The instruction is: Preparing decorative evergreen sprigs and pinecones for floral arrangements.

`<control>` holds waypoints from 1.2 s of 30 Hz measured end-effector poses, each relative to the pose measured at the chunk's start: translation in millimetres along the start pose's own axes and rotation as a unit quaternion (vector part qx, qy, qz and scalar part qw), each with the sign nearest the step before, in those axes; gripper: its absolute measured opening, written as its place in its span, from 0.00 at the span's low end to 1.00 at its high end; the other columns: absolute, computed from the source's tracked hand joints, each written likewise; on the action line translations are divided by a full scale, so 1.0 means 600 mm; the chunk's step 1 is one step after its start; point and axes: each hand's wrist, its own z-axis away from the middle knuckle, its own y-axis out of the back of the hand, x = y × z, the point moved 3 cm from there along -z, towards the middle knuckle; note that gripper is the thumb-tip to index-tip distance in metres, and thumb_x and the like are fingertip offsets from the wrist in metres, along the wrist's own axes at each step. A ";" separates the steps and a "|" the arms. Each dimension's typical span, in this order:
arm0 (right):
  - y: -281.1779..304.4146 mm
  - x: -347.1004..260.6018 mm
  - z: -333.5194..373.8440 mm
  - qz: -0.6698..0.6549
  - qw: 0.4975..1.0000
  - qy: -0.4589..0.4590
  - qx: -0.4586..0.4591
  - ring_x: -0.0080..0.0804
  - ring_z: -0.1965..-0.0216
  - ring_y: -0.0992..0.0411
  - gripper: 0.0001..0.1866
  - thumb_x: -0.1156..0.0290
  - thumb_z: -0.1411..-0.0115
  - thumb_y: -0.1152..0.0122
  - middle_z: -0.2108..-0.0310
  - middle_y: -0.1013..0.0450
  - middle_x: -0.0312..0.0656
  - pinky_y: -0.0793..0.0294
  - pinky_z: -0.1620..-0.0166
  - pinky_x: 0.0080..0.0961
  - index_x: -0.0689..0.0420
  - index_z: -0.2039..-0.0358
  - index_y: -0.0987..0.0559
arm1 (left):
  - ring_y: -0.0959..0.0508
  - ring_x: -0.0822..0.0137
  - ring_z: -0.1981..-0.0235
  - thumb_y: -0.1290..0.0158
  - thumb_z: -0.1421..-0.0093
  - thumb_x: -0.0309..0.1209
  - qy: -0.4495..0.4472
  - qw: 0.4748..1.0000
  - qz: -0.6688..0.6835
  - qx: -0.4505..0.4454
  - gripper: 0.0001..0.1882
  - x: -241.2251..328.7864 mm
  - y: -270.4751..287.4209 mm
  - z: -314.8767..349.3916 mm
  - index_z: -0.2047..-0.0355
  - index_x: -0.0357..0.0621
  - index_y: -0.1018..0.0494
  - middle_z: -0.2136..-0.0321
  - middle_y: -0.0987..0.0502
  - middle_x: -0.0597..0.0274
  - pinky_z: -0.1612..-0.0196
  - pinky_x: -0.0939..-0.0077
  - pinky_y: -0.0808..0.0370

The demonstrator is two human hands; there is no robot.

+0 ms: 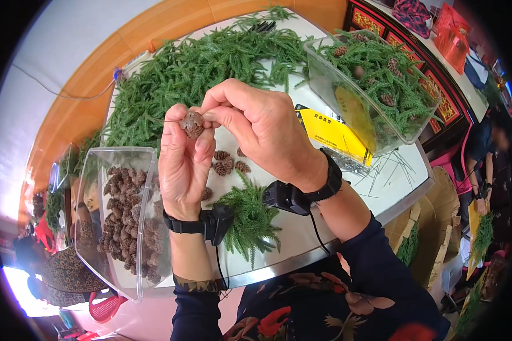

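Above the table, my left hand is closed around a small brown pine cone, held between thumb and fingers. A thin wire sticks out from the cone's left side. My right hand pinches at the cone's right edge with thumb and forefinger, seemingly on the wire; the fingertips hide most of it. Several loose pine cones lie on the white table just below my hands. A small bunch of green artificial pine sprigs rests nearer to me, between my wrists.
A clear bin of pine cones stands at the left. Green sprigs heap across the far side. Another clear bin, at the far right, holds sprigs with cones. Beside it lie yellow packaging and loose wires. A person works at the right.
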 end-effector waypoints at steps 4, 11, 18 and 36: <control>0.001 0.003 -0.001 0.005 1.000 0.015 -0.002 0.26 0.73 0.24 0.03 0.81 0.43 0.44 0.75 0.24 0.41 0.28 0.71 0.18 0.61 0.68 0.25 | 0.35 0.73 0.72 0.53 0.35 0.35 0.001 1.000 0.004 -0.012 0.13 -0.001 -0.002 0.001 0.52 0.46 0.35 0.55 0.30 0.53 0.69 0.85 0.35; 0.012 0.005 -0.008 0.031 0.995 0.095 -0.019 0.27 0.73 0.25 0.03 0.80 0.44 0.42 0.75 0.25 0.40 0.28 0.71 0.19 0.61 0.68 0.24 | 0.33 0.67 0.67 0.54 0.34 0.36 0.001 0.996 -0.093 -0.015 0.10 0.009 -0.021 0.003 0.58 0.44 0.35 0.54 0.32 0.52 0.65 0.79 0.32; 0.027 0.004 -0.014 0.065 0.989 0.124 -0.039 0.26 0.75 0.27 0.04 0.81 0.45 0.41 0.76 0.26 0.40 0.29 0.71 0.18 0.61 0.68 0.24 | 0.33 0.69 0.68 0.52 0.35 0.37 0.030 0.987 -0.159 -0.001 0.10 0.017 -0.011 0.005 0.63 0.43 0.36 0.56 0.30 0.52 0.66 0.80 0.32; 0.012 0.028 -0.002 -0.200 0.948 -0.226 -0.101 0.13 0.69 0.29 0.10 0.73 0.42 0.40 0.72 0.23 0.36 0.32 0.67 0.10 0.65 0.61 0.22 | 0.34 0.76 0.74 0.50 0.37 0.32 0.025 0.982 -0.161 0.096 0.07 0.012 -0.007 0.001 0.66 0.43 0.33 0.65 0.26 0.57 0.71 0.86 0.33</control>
